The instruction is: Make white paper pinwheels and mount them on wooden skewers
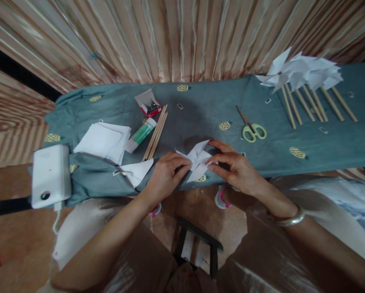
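Frame centre: left hand (167, 173) and right hand (239, 169), each grip pinched on a paper pinwheel (197, 156); scissors (251, 126) further right.

Place: looks like a home room with a craft spot set up; exact room can't be told
Curtain (185, 40): striped, pleated, household type, runs along the far side
Cloth (201, 116): grey-green, yellow pineapple print, draped like home fabric over the work surface
Floor (17, 240): plain brown, near left
Craft kit: paper squares (98, 140) and wooden sticks (156, 136) left, scissors (251, 125) right of centre, paper pinwheels (311, 71) far right
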A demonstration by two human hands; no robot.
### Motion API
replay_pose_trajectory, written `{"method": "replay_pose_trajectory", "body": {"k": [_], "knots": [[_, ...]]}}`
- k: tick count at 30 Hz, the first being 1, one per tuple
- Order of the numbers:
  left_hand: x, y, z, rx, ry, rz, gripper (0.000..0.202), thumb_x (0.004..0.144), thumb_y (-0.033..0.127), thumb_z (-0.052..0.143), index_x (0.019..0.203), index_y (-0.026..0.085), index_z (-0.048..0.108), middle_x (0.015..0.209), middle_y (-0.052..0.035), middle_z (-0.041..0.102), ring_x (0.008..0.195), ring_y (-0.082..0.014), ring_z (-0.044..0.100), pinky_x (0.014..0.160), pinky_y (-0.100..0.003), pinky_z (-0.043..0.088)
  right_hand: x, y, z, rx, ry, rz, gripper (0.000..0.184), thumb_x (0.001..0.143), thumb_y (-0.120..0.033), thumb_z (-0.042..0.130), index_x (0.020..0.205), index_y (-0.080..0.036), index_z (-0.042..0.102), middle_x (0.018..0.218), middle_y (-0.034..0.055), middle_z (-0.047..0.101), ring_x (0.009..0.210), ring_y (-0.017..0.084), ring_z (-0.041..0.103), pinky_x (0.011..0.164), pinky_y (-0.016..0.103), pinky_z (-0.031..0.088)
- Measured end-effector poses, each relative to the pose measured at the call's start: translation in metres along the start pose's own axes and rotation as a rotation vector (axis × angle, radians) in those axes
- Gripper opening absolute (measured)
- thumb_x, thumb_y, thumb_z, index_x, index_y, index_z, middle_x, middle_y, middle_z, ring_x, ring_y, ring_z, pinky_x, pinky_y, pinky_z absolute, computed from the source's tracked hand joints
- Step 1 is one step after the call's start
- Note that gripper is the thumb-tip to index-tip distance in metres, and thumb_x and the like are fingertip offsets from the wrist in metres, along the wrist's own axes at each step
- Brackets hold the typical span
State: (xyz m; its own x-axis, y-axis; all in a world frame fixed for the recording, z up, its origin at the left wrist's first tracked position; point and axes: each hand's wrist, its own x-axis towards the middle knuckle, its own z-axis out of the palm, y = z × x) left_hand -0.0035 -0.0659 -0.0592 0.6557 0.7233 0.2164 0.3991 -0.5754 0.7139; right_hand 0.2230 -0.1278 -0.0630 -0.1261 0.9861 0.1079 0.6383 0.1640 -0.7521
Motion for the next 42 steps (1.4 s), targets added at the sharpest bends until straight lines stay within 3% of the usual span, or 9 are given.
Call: {"method": "replay_pose_trajectory", "body": {"k": [18, 42], "knots": [[0.01, 0.004, 0.008, 0.089, -0.021, -0.108, 0.012, 0.091, 0.022, 0.058, 0.082, 0.018, 0.065, 0.085, -0.0035, 0.068, 0.086, -0.0192, 0.059, 0.083, -0.036, 0.043, 0.001, -0.002, 0.004, -0.018, 0.059, -0.02, 0.009, 0.083, -0.024, 0.065, 0.083, -0.025, 0.074, 0.13, 0.0064, 0.063, 0.13, 0.029, 0.052, 0.108, 0.053, 0.042], [0.018, 0.007, 0.007, 0.141, -0.076, -0.153, 0.011, 0.085, 0.017, 0.063, 0.075, 0.017, 0.067, 0.08, -0.0034, 0.068, 0.082, -0.0196, 0.059, 0.08, -0.034, 0.041, 0.002, -0.02, 0.017, -0.151, 0.195, 0.092, 0.009, 0.079, -0.021, 0.066, 0.071, -0.021, 0.071, 0.126, 0.0116, 0.065, 0.124, 0.033, 0.056, 0.103, 0.054, 0.046]]}}
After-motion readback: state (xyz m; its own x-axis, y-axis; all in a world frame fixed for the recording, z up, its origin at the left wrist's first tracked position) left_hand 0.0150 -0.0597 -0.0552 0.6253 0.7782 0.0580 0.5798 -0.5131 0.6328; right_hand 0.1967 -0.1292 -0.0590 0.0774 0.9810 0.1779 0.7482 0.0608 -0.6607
